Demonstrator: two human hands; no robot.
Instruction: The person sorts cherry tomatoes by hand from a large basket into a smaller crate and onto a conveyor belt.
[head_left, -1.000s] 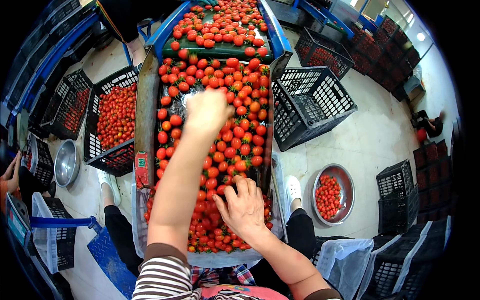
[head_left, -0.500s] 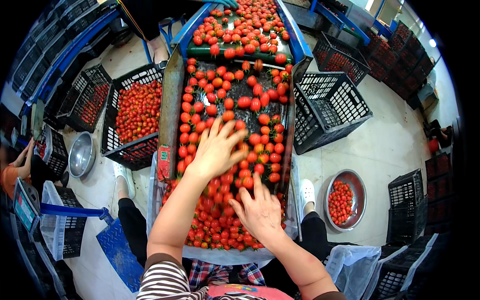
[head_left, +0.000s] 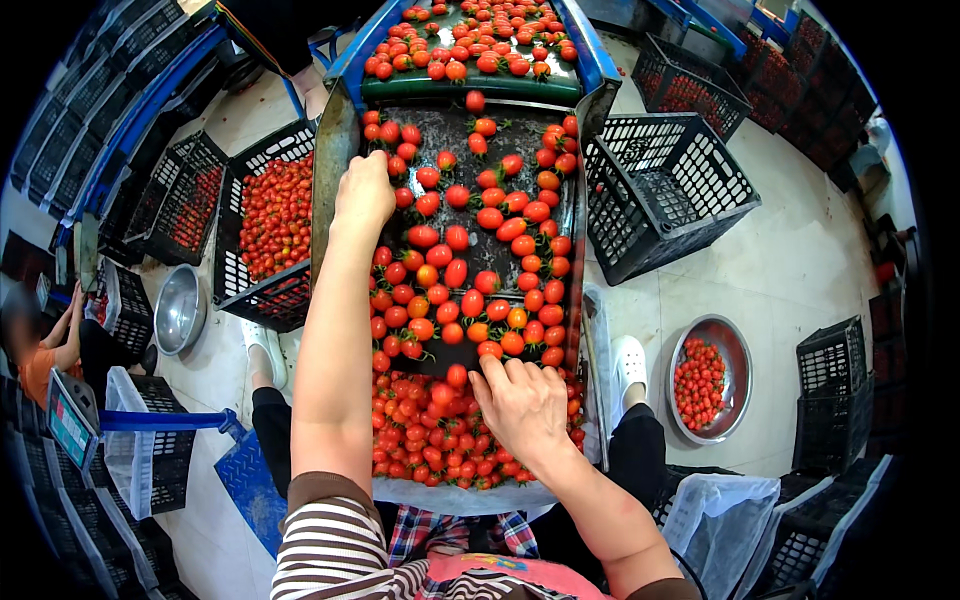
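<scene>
Red cherry tomatoes (head_left: 456, 240), some with green stems, lie scattered over a dark sloping chute (head_left: 440, 120). My left hand (head_left: 365, 187) is closed against the chute's left wall, beside several tomatoes. Its fingertips are hidden, so what it grips, if anything, cannot be seen. My right hand (head_left: 525, 408) is at the chute's lower end, fingers curled under and the forefinger side close to an orange-red tomato (head_left: 490, 349). Its palm is hidden too. Below the lip, a dense heap of tomatoes (head_left: 430, 430) fills a container lined with pale sheeting (head_left: 450, 496).
A blue-sided conveyor (head_left: 470, 88) carries more tomatoes at the top. Left stand a black crate (head_left: 232, 262) of tomatoes and a metal bowl (head_left: 180, 310). Right are a black crate (head_left: 665, 240) and a metal bowl (head_left: 741, 365) holding tomatoes. Another person (head_left: 60, 350) sits far left.
My left hand has moved up and left from mid-chute, its spread fingers now closed. My right hand has stayed near the lower end, its fingers curling in. Tomatoes have shifted down the chute.
</scene>
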